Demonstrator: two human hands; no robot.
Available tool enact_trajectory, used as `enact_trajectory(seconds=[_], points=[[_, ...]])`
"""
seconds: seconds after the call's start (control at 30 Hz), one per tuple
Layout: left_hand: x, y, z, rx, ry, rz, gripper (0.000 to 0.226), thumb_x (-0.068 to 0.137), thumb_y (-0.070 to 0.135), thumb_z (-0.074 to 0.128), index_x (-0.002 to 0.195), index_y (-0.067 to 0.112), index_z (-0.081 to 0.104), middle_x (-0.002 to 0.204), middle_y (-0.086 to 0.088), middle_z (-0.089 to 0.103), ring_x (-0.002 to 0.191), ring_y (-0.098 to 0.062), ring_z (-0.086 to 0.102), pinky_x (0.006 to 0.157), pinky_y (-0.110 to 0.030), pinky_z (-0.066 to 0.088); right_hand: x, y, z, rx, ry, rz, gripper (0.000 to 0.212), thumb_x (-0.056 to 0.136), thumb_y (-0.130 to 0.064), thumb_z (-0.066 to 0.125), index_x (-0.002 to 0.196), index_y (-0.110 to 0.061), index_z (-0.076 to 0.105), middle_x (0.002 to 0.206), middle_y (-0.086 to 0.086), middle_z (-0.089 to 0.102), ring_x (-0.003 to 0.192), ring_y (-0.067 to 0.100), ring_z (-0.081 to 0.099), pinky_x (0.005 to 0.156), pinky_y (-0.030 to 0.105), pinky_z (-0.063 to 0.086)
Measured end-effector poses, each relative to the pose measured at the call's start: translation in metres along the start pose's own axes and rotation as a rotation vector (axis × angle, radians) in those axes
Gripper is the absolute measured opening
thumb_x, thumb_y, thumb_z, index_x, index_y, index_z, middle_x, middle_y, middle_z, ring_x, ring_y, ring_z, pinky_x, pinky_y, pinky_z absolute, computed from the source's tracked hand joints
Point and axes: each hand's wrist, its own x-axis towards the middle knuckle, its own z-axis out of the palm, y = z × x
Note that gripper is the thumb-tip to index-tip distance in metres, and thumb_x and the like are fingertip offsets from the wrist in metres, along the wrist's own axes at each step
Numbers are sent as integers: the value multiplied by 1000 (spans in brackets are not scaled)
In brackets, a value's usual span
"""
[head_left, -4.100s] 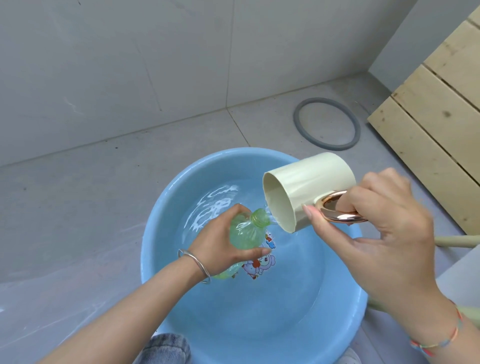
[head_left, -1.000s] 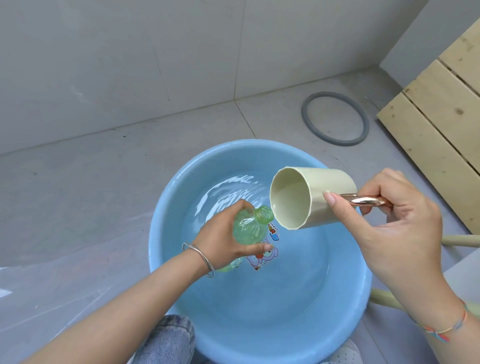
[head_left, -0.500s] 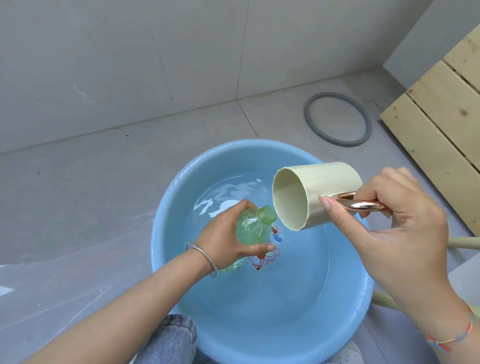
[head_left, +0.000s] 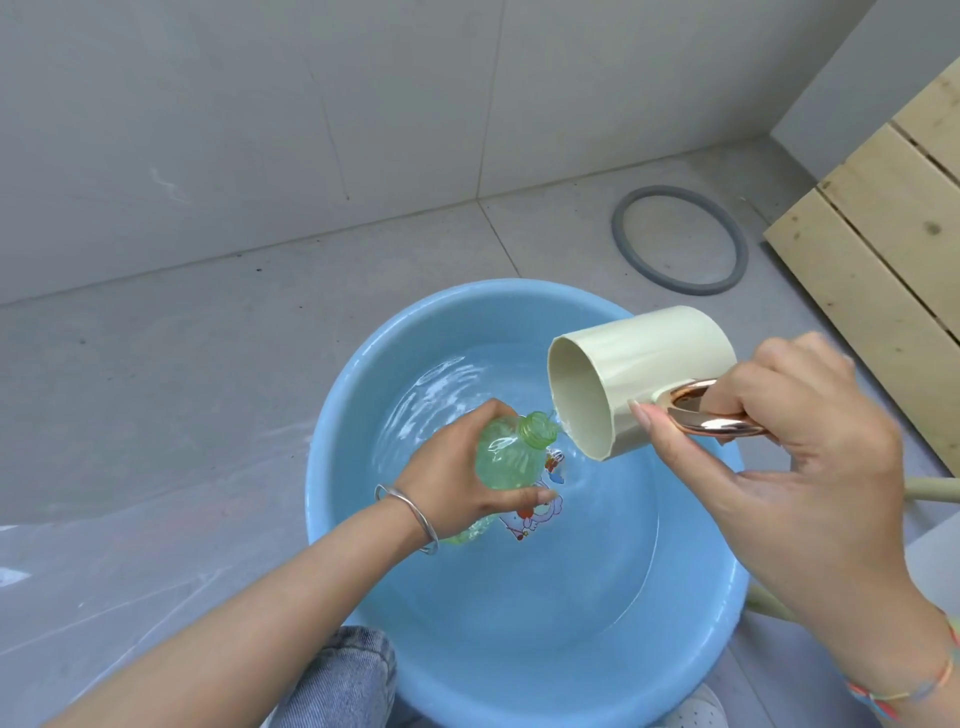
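Your right hand (head_left: 800, 447) grips the tipped cup (head_left: 644, 379), trickling water into the green bottle (head_left: 511, 457) your left hand (head_left: 457, 467) clasps, seemingly part-filled.

One left hand (head_left: 452, 470), one right hand (head_left: 789, 467), one bottle (head_left: 511, 457), one cup (head_left: 639, 364), one basin (head_left: 519, 306) and one ring (head_left: 693, 289) are showing
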Motion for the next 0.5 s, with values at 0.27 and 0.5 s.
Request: enact_trajectory(seconds=[0.27, 0.5], points=[[0, 1, 0, -14, 0, -8, 65, 60, 59, 81, 110, 29, 51, 102, 15, 62, 96, -11, 56, 86, -31, 45, -2, 1, 4, -34, -11, -108, 33, 79, -18, 73, 56, -4, 54, 57, 4, 44, 66, 16, 28, 74, 26, 28], [-1, 0, 0, -15, -4, -3, 71, 54, 73, 73, 108, 33, 51, 103, 21, 61, 96, -8, 56, 86, -33, 47, -6, 1, 9, -107, 4, -280, 35, 80, -12, 74, 53, -4, 54, 54, 5, 48, 66, 21, 33, 78, 25, 27]])
